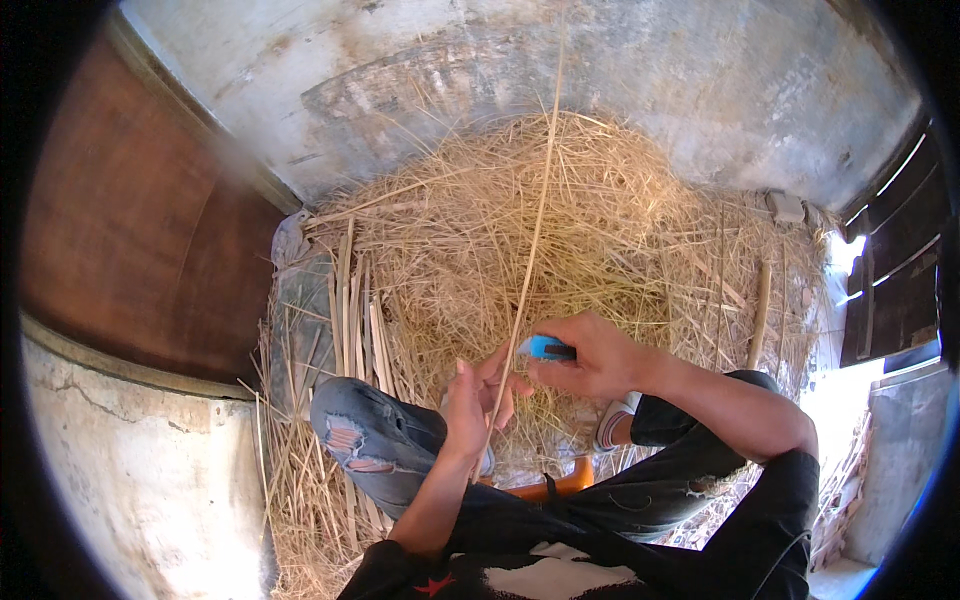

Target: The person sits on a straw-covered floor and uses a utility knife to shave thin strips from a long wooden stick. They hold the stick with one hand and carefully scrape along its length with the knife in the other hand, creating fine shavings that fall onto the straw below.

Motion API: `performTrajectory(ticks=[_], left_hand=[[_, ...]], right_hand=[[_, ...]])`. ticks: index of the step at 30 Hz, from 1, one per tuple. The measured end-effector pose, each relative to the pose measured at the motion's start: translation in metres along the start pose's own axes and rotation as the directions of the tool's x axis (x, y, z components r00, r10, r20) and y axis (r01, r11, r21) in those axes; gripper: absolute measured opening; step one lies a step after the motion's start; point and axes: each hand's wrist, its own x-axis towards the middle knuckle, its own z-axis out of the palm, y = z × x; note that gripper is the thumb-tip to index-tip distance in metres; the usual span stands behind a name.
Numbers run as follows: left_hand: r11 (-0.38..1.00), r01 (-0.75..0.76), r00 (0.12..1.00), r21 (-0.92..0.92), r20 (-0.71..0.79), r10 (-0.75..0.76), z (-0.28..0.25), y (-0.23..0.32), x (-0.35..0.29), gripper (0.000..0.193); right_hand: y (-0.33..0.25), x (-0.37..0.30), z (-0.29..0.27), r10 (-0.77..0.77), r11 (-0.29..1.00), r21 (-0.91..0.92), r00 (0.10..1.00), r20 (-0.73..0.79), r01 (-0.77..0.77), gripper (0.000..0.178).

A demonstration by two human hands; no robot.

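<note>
While left hand (467, 412) has fingers curled round bamboo strip (539, 220), right hand (596, 356) grips blue utility knife (541, 347) at frame centre; blade skid could nick left fingers.

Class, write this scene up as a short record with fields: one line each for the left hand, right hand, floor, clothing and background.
Left hand: holds a long thin strip
Right hand: grips a blue tool, likely a cutter, close to the strip; contact unclear
Floor: loose straw; split sticks at left
Clothing: ripped trousers, black top
Background: stained wall; brown panel at left
</note>
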Motion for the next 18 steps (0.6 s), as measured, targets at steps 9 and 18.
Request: performTrajectory(ticks=[9, 18], left_hand=[[0.997, -0.037, 0.998, 0.071, -0.054, 0.041, 0.015, 0.000, 0.005, 0.085], [0.997, -0.071, 0.990, 0.042, -0.117, 0.075, 0.002, 0.003, 0.018, 0.080]], right_hand=[[0.015, -0.005, 0.017, 0.005, 0.978, -0.206, 1.000, -0.014, -0.008, 0.019], [-0.008, -0.013, 0.013, -0.045, 0.999, 0.031, 0.842, 0.538, 0.033, 0.021]])
